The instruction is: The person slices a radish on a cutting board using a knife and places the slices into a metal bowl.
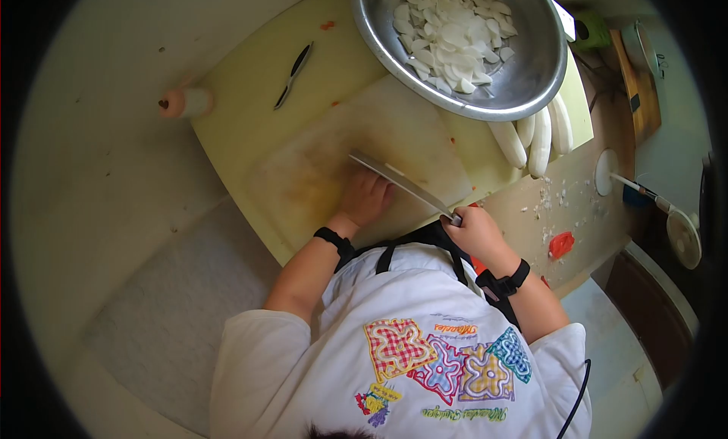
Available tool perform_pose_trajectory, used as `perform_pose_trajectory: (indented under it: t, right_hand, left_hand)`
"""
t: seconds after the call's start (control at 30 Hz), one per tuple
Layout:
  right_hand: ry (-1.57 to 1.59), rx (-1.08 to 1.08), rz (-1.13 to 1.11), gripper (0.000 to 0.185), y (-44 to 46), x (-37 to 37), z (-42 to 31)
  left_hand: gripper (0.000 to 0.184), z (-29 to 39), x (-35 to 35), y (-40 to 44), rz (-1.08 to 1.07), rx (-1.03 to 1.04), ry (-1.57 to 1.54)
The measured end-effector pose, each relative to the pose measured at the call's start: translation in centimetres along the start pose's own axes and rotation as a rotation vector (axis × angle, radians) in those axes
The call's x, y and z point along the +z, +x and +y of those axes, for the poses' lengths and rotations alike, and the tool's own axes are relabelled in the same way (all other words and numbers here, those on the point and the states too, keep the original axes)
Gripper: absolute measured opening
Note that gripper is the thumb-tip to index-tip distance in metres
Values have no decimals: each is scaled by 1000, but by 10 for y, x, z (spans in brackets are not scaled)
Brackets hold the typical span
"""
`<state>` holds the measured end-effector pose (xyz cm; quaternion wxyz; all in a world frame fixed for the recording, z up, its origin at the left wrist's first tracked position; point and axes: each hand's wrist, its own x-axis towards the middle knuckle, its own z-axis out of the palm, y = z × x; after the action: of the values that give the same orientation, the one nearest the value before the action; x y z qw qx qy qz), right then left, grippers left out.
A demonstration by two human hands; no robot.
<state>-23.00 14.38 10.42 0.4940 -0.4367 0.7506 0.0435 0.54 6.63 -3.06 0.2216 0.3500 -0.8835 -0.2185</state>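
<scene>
Head view: a table (pixel 243 90) is carrying a cutting board (pixel 296 166), a metal bowl (pixel 535 60) and, beside it, long white vegetables (pixel 541 139). A knife (pixel 408 186) is slanting over the board — the right hand (pixel 478 230) is wrapping its handle tightly, the left hand (pixel 365 199) is curling by the blade, its hold impossible to tell. White slices (pixel 455 41) are lying in the bowl.

Both arms in frame, reaching forward from the torso and converging toward midline. Left forearm (pixel 305 276) angles forward and inward, left wrist (pixel 344 227) roughly in line with it. Left hand (pixel 365 199) is back-up, fingers bunched close; tips partly hidden, so can't tell if they pinch anything. Right forearm (pixel 541 308) mirrors it from the other side, right wrist (pixel 498 257) about straight. Right hand (pixel 477 233) curled into a closed grip. Hands near each other, not touching; left sits farther forward.
</scene>
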Motion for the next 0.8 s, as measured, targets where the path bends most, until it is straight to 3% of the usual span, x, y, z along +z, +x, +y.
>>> perform_pose_trajectory:
  t: [0.8]
  right_hand:
    - [-61, 1, -71, 31, 37, 9, -17]
  left_hand:
    - [28, 0, 3, 0, 59, 43, 3]
